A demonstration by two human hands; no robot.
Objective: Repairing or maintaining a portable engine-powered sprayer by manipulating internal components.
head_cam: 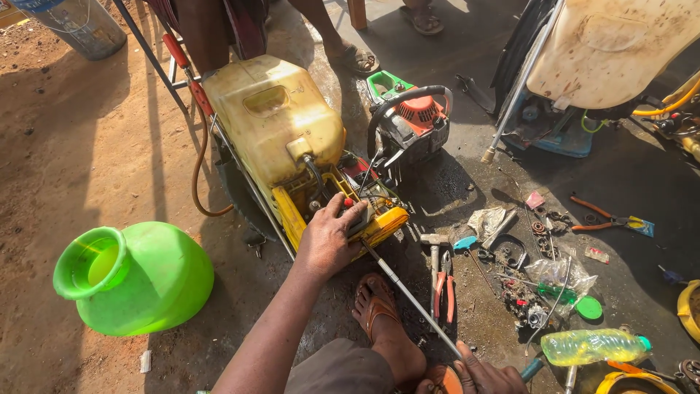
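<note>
- While the person sits on the ground, the left hand (329, 237) lies flat, fingers spread, on the yellow engine frame (379, 222) at the lower end of the yellow tank sprayer (273, 117), pressing on it without pinching anything.
- The right hand (485, 376), at the picture's bottom edge well below the sprayer, is closed round the end of a thin metal rod (408, 292) that runs up to the engine frame.
- A sandalled foot (375, 306) rests just below the sprayer, beside the rod.
- A green plastic pot (135, 277) stands on the dirt to the left of the sprayer.
- An orange chainsaw (412, 120) sits just right of the sprayer's tank.
- A hammer (435, 252) and red-handled pliers (445, 288) lie right of the rod.
- A yellowish plastic bottle (594, 344) lies far to the lower right of the sprayer.
</note>
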